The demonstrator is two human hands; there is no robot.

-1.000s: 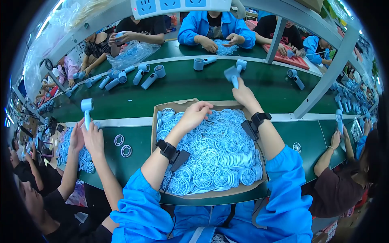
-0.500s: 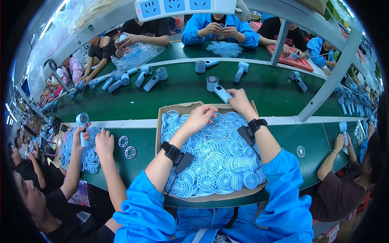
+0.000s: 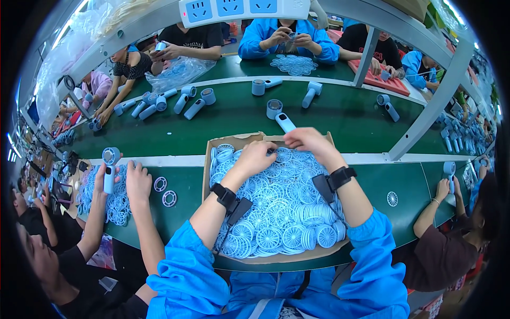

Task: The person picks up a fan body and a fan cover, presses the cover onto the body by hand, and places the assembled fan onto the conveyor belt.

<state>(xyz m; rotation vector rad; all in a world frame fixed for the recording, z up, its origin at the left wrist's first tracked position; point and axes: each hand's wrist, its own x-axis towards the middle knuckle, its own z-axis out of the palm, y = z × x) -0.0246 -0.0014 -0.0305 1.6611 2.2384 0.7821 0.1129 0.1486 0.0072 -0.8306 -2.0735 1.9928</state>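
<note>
Beyond the box's far edge, a light-blue handheld fan (image 3: 285, 123) lies on the green belt, its round head pointing away from me. My right hand (image 3: 311, 142) has its fingers closed at the near end of the fan's handle. Over the far part of the box, my left hand (image 3: 256, 158) is curled inward; something small and dark shows at its fingertips, too hidden to name. Beneath both hands, an open cardboard box (image 3: 206, 183) is filled with light-blue round spoked fan grilles (image 3: 270, 237), some standing in stacked rows.
Several handheld fans (image 3: 312, 94) lie spread along the belt (image 3: 223, 127). A loose grille (image 3: 392, 199) lies right of the box, two rings (image 3: 169, 198) left. Neighbours hold fans on both sides. A metal post (image 3: 433, 101) rises at the right; a power strip (image 3: 244, 9) hangs overhead.
My right hand has shifted toward me and slightly left, to the handle's end. My left hand has drawn back left and its fingers have curled. Fans on the belt have slid left.
</note>
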